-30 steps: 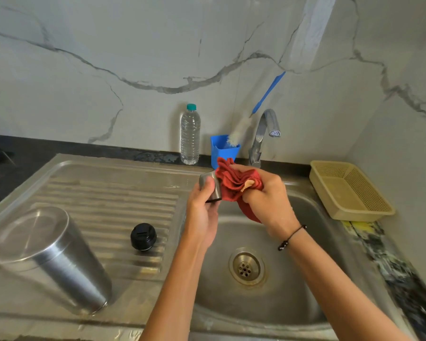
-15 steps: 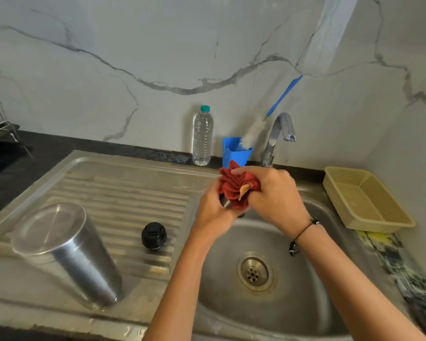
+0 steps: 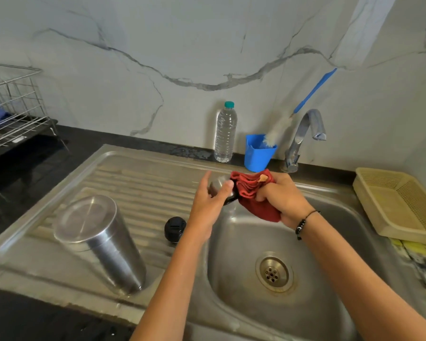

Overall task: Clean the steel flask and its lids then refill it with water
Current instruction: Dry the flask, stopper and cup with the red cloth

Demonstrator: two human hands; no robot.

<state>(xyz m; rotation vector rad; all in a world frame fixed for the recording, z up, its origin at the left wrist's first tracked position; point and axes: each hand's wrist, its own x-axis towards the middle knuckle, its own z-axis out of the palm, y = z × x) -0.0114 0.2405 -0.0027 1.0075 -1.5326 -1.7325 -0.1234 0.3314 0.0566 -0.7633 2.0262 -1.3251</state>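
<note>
We've got the small steel cup-shaped lid [image 3: 219,187] in our left hand [image 3: 210,205], thumb and fingers curled round it, held above the rear left corner of the steel sink basin [image 3: 330,286]. Our right hand [image 3: 283,199] is fisted tight round a bunched red cloth [image 3: 252,195]; cloth is pressed against the lid's right side, loose end hanging down below the fist. Black beaded bracelet [image 3: 303,223] on the right wrist.

Just left of our left forearm, the round black plastic inner lid [image 3: 174,228] sits on the ribbed steel drainboard [image 3: 138,183]. Further left on the drainboard, the tall steel flask [image 3: 101,242] stands inverted, flat base up, well apart from both hands.

At the back against the white marble wall: clear plastic water bottle with teal cap [image 3: 225,132], beside it a blue plastic cup [image 3: 258,153] holding a white bottle brush with blue handle [image 3: 303,102], then the chrome tap [image 3: 305,136]. Beige plastic basket [image 3: 399,203] on the counter right of the basin. Wire dish rack [image 3: 12,112] far left.
</note>
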